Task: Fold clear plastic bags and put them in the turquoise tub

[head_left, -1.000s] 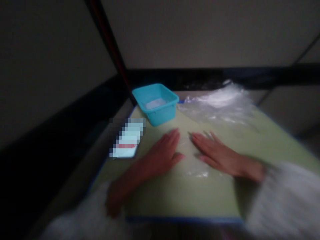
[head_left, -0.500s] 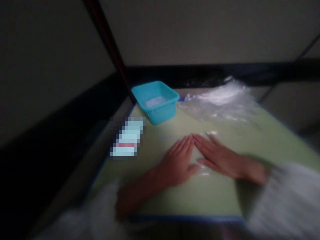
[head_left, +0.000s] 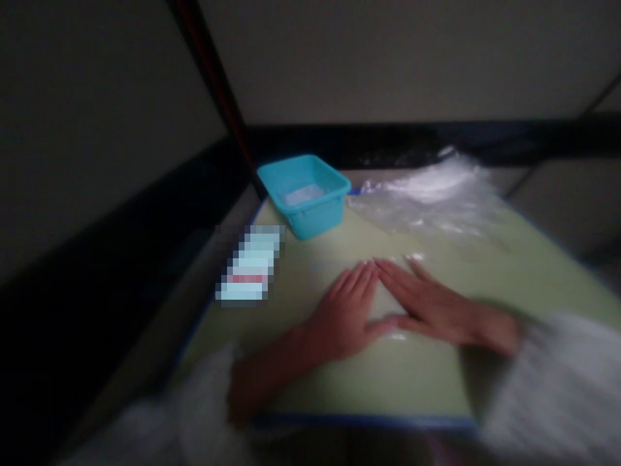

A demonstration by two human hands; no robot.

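Observation:
My left hand [head_left: 345, 314] lies palm down with its fingers stretched out. My right hand [head_left: 427, 301] rests flat beside it, fingers extended and pointing to the upper left. The fingertips of both hands meet, and the thumbs touch or nearly touch below, leaving a gap between the palms. Under and around the hands, shiny glints suggest a clear plastic sheet or bag [head_left: 398, 336] on the pale green tabletop [head_left: 388, 388]. Its outline is hard to make out in the blur.
A turquoise plastic basket [head_left: 320, 217] with something whitish inside stands at the far left corner. A heap of clear plastic bags [head_left: 436, 191] lies along the back edge. A pixelated pale rectangular item [head_left: 252, 265] is at the left edge. Walls rise behind the table.
My hands stay nearly in place, flat on the table. The two thumbs have come closer together. The whole view has shifted very slightly.

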